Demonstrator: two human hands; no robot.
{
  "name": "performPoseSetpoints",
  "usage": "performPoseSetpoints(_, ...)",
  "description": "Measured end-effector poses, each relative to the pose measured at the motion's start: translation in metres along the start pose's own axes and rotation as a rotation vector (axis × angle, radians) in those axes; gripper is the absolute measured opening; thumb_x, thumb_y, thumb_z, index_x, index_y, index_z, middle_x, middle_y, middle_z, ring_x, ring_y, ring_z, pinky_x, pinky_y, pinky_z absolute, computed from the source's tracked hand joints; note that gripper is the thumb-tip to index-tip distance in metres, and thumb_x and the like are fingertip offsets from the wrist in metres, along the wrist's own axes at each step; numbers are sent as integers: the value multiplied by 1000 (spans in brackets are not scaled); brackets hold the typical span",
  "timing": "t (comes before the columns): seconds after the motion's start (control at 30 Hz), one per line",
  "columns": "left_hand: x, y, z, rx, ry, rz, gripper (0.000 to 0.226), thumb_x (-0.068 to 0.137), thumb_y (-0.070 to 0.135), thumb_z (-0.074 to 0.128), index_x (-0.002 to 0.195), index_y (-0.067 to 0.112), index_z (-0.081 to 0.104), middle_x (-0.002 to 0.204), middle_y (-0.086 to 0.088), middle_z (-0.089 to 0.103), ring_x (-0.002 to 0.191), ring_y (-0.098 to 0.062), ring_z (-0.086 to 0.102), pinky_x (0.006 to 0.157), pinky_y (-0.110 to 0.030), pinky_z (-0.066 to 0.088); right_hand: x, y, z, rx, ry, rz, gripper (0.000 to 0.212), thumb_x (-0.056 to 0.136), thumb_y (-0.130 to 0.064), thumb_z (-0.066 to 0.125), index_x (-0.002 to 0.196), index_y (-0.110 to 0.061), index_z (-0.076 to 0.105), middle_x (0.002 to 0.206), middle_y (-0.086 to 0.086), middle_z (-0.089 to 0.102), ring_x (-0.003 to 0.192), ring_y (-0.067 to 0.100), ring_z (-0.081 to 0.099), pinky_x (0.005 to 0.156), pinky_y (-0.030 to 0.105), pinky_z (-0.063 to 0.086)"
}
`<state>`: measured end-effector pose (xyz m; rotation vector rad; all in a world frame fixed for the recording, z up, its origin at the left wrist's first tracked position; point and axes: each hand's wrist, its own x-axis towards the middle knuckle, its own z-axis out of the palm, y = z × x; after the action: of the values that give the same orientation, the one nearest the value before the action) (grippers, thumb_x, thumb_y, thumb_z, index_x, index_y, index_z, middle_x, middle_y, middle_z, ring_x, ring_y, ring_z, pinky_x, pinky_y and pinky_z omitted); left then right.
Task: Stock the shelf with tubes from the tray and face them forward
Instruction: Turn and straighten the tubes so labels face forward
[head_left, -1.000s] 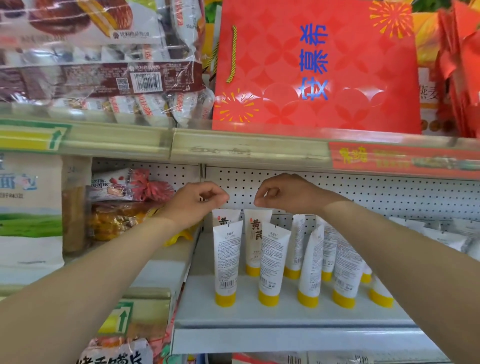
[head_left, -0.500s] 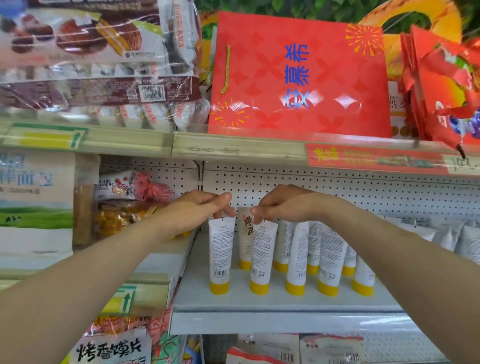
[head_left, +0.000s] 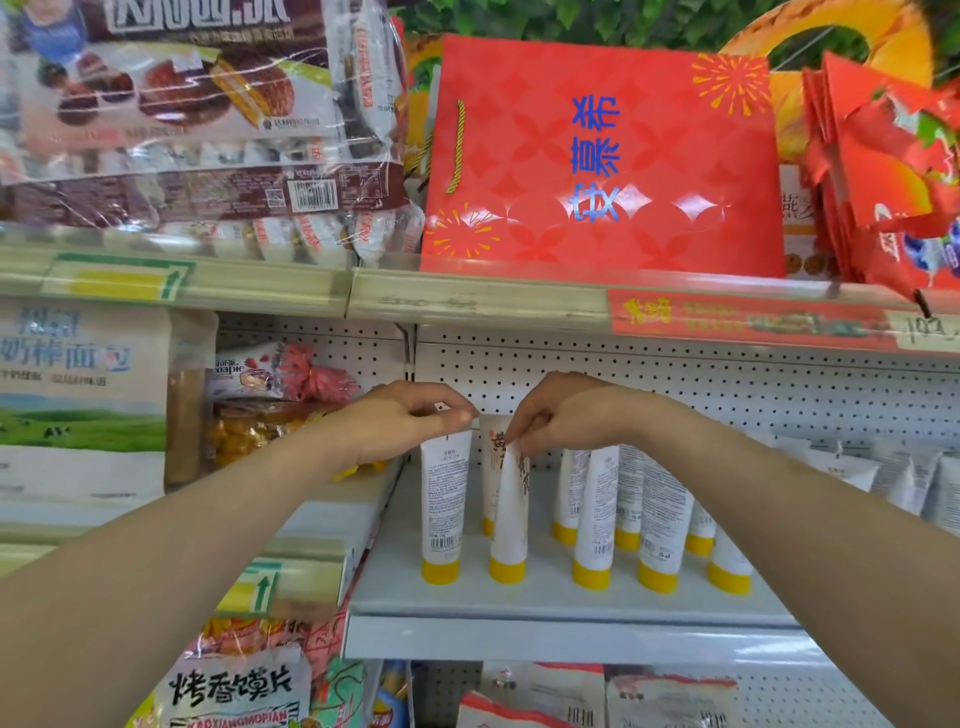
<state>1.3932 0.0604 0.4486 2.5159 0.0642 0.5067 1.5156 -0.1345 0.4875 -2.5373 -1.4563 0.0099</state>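
Note:
Several white tubes with yellow caps stand cap-down on the grey shelf (head_left: 519, 603). My left hand (head_left: 410, 415) pinches the top crimp of the leftmost front tube (head_left: 442, 509), which shows its barcode side. My right hand (head_left: 561, 415) pinches the top of the second front tube (head_left: 511, 514), which is turned edge-on with part of its printed front showing. A tube (head_left: 491, 447) behind them shows its front lettering. More tubes (head_left: 660, 519) stand in rows to the right with their back labels outward. The tray is out of view.
The upper shelf rail (head_left: 467, 301) overhangs just above my hands, carrying a red gift bag (head_left: 597, 156) and wrapped snack packs (head_left: 182, 130). Snack bags (head_left: 270, 410) and a bread pack (head_left: 78, 400) fill the bay to the left. More tubes (head_left: 893, 478) lie at the far right.
The second front tube has been twisted from back-label-out to edge-on under my right hand. Both hands moved from the rear tubes to the front row over the last second.

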Motion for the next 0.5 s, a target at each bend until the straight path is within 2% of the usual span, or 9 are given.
performPoseSetpoints(0.13,-4,6,-3,3,-106,-33,35,89,66,41,106,49,67,130,20,57,123,-4,48,104,-29,36,1,5,1,12,53,-19,17,85,-36,72,102,-34,76,83,-24,66,83,-4,59,67,15,42)
performPoseSetpoints(0.23,-4,8,-3,-3,-100,-101,44,91,67,36,97,44,73,130,19,56,121,-4,49,106,-29,35,5,9,4,8,96,-19,15,83,-39,73,97,-32,77,93,-18,68,87,1,59,67,16,42)
performPoseSetpoints(0.3,-2,10,-2,-17,-81,-139,45,93,64,36,95,41,75,123,16,61,112,-3,55,105,-30,38,6,11,5,15,114,-11,17,82,-39,75,95,-30,78,96,-15,68,87,1,58,66,16,40)
performPoseSetpoints(0.4,3,12,-4,-41,-56,-164,28,89,51,53,88,37,78,103,10,71,100,-7,61,98,-29,45,8,13,7,36,132,-9,16,81,-40,76,94,-29,78,95,-16,68,84,-1,58,66,15,40)
performPoseSetpoints(0.5,8,11,-6,45,-87,-129,19,82,26,63,91,32,78,94,10,73,96,-4,63,87,-22,49,8,13,7,49,132,-5,16,81,-39,77,94,-29,78,95,-16,70,88,1,60,68,17,42)
